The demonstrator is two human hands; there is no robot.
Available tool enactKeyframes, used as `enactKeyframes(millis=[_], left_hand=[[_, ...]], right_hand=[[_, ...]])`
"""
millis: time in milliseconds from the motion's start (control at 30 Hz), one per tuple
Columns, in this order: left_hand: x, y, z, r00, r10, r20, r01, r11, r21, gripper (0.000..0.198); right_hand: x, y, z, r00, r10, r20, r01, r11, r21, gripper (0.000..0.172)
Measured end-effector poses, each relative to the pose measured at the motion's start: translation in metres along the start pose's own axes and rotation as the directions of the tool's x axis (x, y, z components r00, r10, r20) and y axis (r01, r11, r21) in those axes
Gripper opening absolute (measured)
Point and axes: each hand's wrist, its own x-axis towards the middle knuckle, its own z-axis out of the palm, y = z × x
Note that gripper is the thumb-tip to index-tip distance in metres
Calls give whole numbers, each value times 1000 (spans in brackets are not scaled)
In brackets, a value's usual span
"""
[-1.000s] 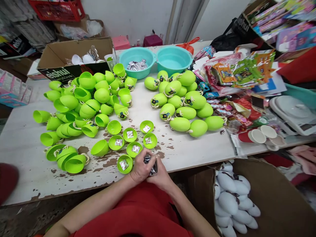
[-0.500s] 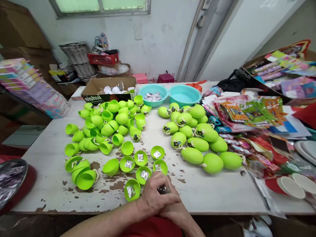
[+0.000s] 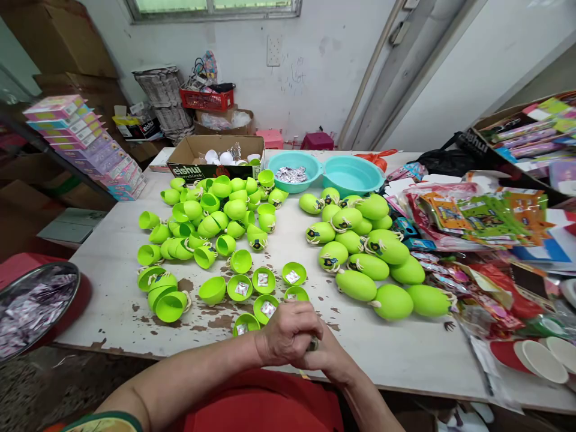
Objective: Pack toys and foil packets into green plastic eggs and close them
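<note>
My left hand (image 3: 288, 337) is closed, its fingers wrapped against my right hand (image 3: 327, 355) at the table's front edge. My right hand is closed too, beneath and beside it. A small dark shiny bit shows between them; what it belongs to is hidden. Just beyond stand several green half-egg shells with small foil sachets inside, such as a green cup-like shell (image 3: 294, 267) holding a silvery sachet (image 3: 292, 277). The nearest shell (image 3: 302, 291) is partly covered by my left hand. One green shell (image 3: 212, 287) to the left shows no sachet.
Many loose green shells (image 3: 209, 225) with cords heap at left; closed green eggs (image 3: 369, 265) lie at right. Behind are turquoise basins (image 3: 353, 180) and a carton (image 3: 216, 144). Sachets fill a round container (image 3: 74, 300) at far left. Colourful packets (image 3: 481, 210) crowd the right side.
The view has shifted, so the table's contents sit farther right. My hands have closed more tightly together, and the gap between my fingers showing the dark thing has shrunk.
</note>
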Motion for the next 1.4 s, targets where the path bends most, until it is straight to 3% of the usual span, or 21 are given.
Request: enactKeyframes(millis=[67, 167, 267, 367, 467, 533, 600, 667, 700, 733, 800, 833, 933, 1067, 1133, 1200, 1233, 1300, 1333, 1400], left_hand=[[5, -5, -1, 997, 28, 76, -32, 999, 41, 19], [14, -10, -7, 991, 66, 112, -77, 992, 99, 21], [17, -6, -13, 995, -43, 92, 38, 998, 57, 25], [15, 0, -15, 977, -172, 128, 179, 983, -46, 28], [11, -5, -22, 949, -230, 214, 258, 959, -115, 36], [7, -17, -38, 923, -285, 257, 324, 938, -125, 48], [2, -38, -67, 892, -395, 218, 406, 914, -8, 53], [-6, -65, -103, 838, -533, 117, 486, 826, 285, 44], [-10, -79, -121, 796, -599, 89, 501, 734, 458, 40], [-15, -93, -136, 745, -657, 112, 488, 652, 580, 38], [-23, -117, -158, 674, -721, 159, 456, 576, 679, 33], [-26, -126, -164, 655, -735, 178, 452, 569, 687, 30], [-26, -141, -170, 649, -743, 162, 487, 570, 662, 20], [-9, -134, -177, 653, -750, 105, 555, 569, 607, 8], [0, -121, -179, 644, -756, 118, 626, 609, 488, 20], [5, -105, -171, 592, -785, 185, 775, 617, 139, 34], [5, -98, -163, 557, -796, 237, 829, 551, -97, 38], [4, -88, -140, 492, -796, 351, 824, 297, -482, 40], [2, -84, -126, 470, -793, 388, 794, 188, -578, 38], [-1, -80, -100, 442, -796, 414, 741, 65, -668, 37]], right_hand=[[3, -3, -3, 998, 30, 49, -31, 999, 16, 38], [8, -7, -5, 993, 104, -53, -100, 992, 72, 38], [12, -9, 0, 970, 166, -179, -133, 973, 186, 43], [14, -6, 9, 971, 169, -167, -121, 956, 267, 43], [15, 1, 15, 969, 191, -154, -136, 940, 312, 43], [17, 3, 13, 957, 236, -170, -158, 913, 377, 46], [17, 4, 6, 936, 274, -221, -154, 883, 443, 52], [16, 4, -3, 906, 305, -295, -138, 869, 476, 56], [15, 5, -7, 890, 322, -324, -137, 865, 483, 58], [14, 7, -9, 878, 337, -341, -142, 862, 486, 59], [13, 11, -12, 865, 358, -353, -156, 858, 489, 61], [13, 14, -12, 863, 363, -353, -160, 857, 491, 61], [13, 22, -11, 868, 357, -345, -157, 857, 491, 61], [5, 21, -18, 897, 322, -301, -146, 862, 486, 59], [1, 14, -25, 916, 304, -262, -142, 856, 498, 62], [1, 7, -31, 936, 297, -191, -156, 835, 528, 66], [2, 3, -33, 946, 290, -146, -167, 820, 547, 66], [6, -4, -34, 965, 256, -62, -174, 795, 581, 60], [8, -7, -33, 972, 233, -28, -171, 785, 596, 58], [11, -10, -30, 982, 188, 14, -156, 769, 620, 57]])
